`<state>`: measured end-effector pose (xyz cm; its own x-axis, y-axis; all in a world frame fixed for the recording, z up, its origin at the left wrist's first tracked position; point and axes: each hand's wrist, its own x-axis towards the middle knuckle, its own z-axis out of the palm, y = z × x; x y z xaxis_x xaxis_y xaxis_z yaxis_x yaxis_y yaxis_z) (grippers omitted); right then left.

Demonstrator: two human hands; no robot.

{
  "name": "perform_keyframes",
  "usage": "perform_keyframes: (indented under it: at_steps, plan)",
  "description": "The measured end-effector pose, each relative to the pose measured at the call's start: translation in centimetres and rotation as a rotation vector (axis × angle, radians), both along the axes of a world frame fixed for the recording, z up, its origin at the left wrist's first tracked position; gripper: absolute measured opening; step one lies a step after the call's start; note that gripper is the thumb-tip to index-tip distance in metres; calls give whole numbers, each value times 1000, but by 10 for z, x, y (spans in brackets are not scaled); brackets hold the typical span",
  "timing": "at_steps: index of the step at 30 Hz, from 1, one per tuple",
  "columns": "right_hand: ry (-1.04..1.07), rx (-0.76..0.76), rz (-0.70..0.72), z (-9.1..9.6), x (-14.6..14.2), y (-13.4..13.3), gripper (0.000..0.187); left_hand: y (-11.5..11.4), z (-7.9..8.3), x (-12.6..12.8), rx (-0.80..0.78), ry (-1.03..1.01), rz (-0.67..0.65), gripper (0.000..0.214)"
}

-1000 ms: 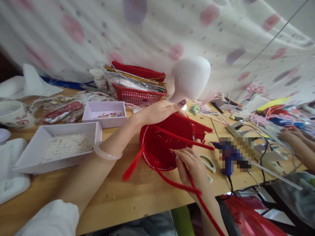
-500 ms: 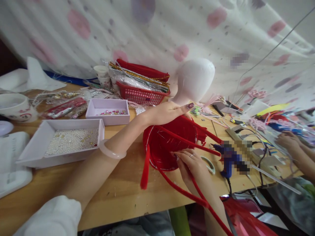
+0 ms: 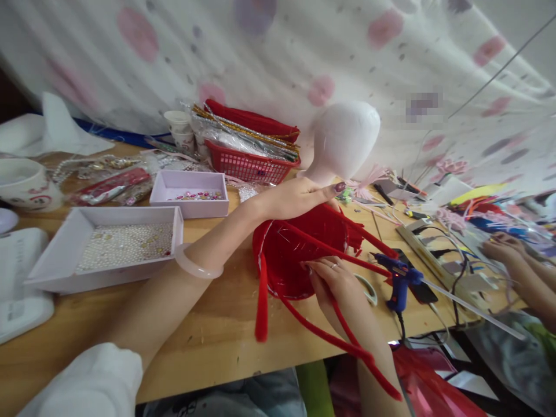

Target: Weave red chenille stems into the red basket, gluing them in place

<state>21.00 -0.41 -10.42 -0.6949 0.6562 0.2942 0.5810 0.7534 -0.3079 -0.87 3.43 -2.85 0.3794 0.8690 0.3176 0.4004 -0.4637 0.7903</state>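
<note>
Spotted white curtain [image 3: 182, 75] is seen behind a cluttered wooden table [image 3: 230, 330]. At mid-table, a red round form [image 3: 295, 266] is placed with its mouth toward the viewer, just in front of a white model head [image 3: 347, 139]. Compared with one second earlier, the hanging strip [image 3: 261, 313] at its near rim, previously slanted outward, is now nearly vertical; the free end of the long red strip [image 3: 382, 376], formerly cut off by the lower edge, is now shown.

Inside the mouth, the thumb and fingers of the right hand [image 3: 343, 281] are brought together in a narrow pinch, the long red strip being held within. At the far side, the left hand [image 3: 295, 200] is laid with its thumb extended; its fingers are hidden, and how firmly it is closed cannot be told.

Containers: pearl-like beads [image 3: 125, 246], some yellowish, are spread in the larger box [image 3: 121, 215]; pink and gold gems [image 3: 202, 197] are scattered in the smaller box [image 3: 195, 209]; red, gold and silver stems [image 3: 247, 121] are heaped above the rim of the red basket [image 3: 249, 165].
</note>
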Motion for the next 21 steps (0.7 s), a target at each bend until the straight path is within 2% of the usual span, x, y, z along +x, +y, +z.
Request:
perform_keyframes:
  at_steps: [9,21]
  plan:
    - [-107,-55,-57,7,-2,-1,21,-3,2,1,-21,-13,24,53]
    - [-146,-76,-33,2,-11,2,20,-2,0,1,8,6,24,59]
